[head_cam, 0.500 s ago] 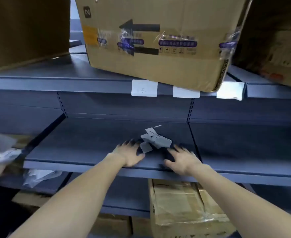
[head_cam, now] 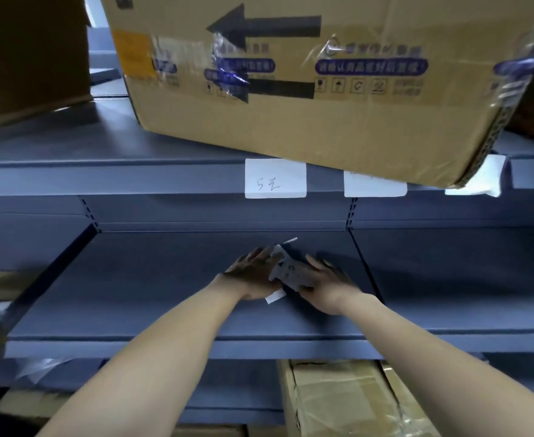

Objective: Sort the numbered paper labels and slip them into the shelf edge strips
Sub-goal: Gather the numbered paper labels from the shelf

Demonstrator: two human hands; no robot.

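Paper labels [head_cam: 291, 274] bunched on the shelf [head_cam: 152, 279] before you.
Your left hand [head_cam: 253, 274] lies flat against them; your right hand [head_cam: 327, 287] pinches them.

Taped cardboard box [head_cam: 291, 121] up top, black arrows; second box [head_cam: 338, 402] below, perhaps plastic-wrapped.
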